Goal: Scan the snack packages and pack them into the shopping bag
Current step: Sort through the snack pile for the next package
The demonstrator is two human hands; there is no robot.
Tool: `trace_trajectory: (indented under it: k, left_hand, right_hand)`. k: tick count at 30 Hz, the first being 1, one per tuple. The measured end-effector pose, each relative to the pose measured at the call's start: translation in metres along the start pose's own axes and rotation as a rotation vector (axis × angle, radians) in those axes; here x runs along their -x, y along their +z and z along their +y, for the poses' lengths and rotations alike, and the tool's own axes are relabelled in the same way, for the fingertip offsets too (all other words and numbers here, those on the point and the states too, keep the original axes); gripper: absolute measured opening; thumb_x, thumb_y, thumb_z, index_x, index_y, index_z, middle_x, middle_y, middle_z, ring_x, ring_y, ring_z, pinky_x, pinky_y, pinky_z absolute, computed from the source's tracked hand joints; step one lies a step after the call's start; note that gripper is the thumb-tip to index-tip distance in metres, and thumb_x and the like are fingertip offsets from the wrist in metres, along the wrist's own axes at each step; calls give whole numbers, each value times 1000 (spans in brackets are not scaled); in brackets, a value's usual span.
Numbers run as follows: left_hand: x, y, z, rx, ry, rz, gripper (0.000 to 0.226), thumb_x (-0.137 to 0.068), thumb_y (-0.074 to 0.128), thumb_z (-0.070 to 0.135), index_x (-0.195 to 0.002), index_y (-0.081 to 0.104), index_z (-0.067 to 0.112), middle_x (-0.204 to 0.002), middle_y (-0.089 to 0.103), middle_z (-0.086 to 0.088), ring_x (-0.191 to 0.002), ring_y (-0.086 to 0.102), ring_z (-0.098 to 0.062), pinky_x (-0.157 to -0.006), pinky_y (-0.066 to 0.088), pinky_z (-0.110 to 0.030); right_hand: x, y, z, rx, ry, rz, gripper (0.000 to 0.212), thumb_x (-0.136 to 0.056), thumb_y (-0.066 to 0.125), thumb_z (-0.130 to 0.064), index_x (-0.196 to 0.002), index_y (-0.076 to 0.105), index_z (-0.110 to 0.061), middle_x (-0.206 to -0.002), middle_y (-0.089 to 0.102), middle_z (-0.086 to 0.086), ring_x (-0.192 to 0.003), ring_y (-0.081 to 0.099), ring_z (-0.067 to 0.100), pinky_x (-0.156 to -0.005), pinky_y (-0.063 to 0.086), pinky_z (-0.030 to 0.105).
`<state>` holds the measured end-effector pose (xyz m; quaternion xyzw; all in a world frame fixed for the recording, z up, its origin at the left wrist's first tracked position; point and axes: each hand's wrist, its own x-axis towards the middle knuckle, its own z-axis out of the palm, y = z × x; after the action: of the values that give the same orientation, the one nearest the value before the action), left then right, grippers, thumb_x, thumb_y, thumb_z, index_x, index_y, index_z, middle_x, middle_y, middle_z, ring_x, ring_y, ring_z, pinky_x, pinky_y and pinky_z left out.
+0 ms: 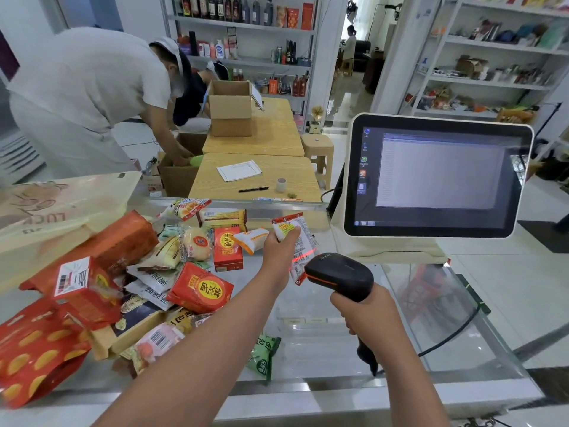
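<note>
One red-and-white snack packet (pixel 294 245) under scan: left hand (pixel 278 245) pinches it over the glass counter (pixel 323 306), right hand (pixel 366 312) grips the barcode scanner (pixel 338 274). Snack pile (pixel 129 272) unscanned; beige shopping bag (pixel 61 204) looks unpacked. Early stage.

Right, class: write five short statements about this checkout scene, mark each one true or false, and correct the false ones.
1. The right hand grips a black handheld barcode scanner. True.
2. The left hand holds a small red-and-white snack packet in front of the scanner. True.
3. The white-framed touchscreen monitor stands left of the snack pile. False: it stands to the right.
4. A green snack packet lies on the glass counter between the forearms. True.
5. The cream paper shopping bag hangs from the left hand. False: it lies at the counter's far left.
</note>
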<state>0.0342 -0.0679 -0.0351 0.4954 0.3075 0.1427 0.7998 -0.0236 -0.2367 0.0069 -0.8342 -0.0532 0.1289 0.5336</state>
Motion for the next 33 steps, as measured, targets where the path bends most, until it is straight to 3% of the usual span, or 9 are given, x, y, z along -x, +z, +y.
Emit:
trace_trajectory:
  k: [11,17,19,22,24,27,33]
  left_hand:
    - [-9,-3,-3,6,8,-48,15,-94,60,24,-106,56,18,-106,68,-7,-94,68,-22,-70,57,-31]
    - [-13,-5,-2,52,5,-95,11,-96,55,31,-95,56,20,-95,68,-6,-84,68,-17,-70,56,-31]
    - [-14,-6,-1,86,-15,-90,20,-96,53,37,-96,56,18,-93,67,-8,-87,68,-22,-78,55,-38]
    - [-16,-8,-1,110,-51,-107,29,-96,53,40,-107,55,14,-108,66,-19,-103,66,-34,-94,50,-52]
    - [-14,-8,-1,122,-58,-110,33,-96,53,41,-113,54,12,-116,65,-21,-106,65,-35,-96,48,-55]
    - [-14,-8,0,172,-73,-109,44,-95,54,42,-122,56,8,-120,64,-20,-106,66,-34,-97,48,-54]
    - [-11,-10,0,206,-114,-161,38,-98,42,49,-113,63,21,-105,71,-8,-93,68,-24,-79,54,-36]
  right_hand:
    - [-3,2,-4,23,7,-99,19,-76,61,-6,-63,53,-16,-43,48,-3,-42,45,13,-44,41,21]
    - [-4,3,-5,33,-13,-99,22,-76,61,-6,-59,51,-18,-42,47,-3,-40,44,12,-44,39,18]
    - [-4,2,-4,38,-15,-96,23,-76,61,-6,-58,51,-17,-41,47,-4,-39,44,11,-42,39,18]
    - [-4,2,-3,35,-9,-98,20,-76,61,-6,-60,52,-14,-42,47,-2,-39,44,11,-42,39,18]
    - [-4,2,-3,34,-6,-95,19,-75,60,-6,-60,52,-13,-44,48,-1,-40,44,12,-43,38,17]
    - [-5,2,-2,39,-9,-82,18,-75,60,-7,-60,51,-11,-45,48,1,-41,44,13,-42,38,17]
    - [-5,3,1,23,-7,42,14,-73,63,-9,-63,53,-7,-47,48,3,-44,43,16,-46,40,24]
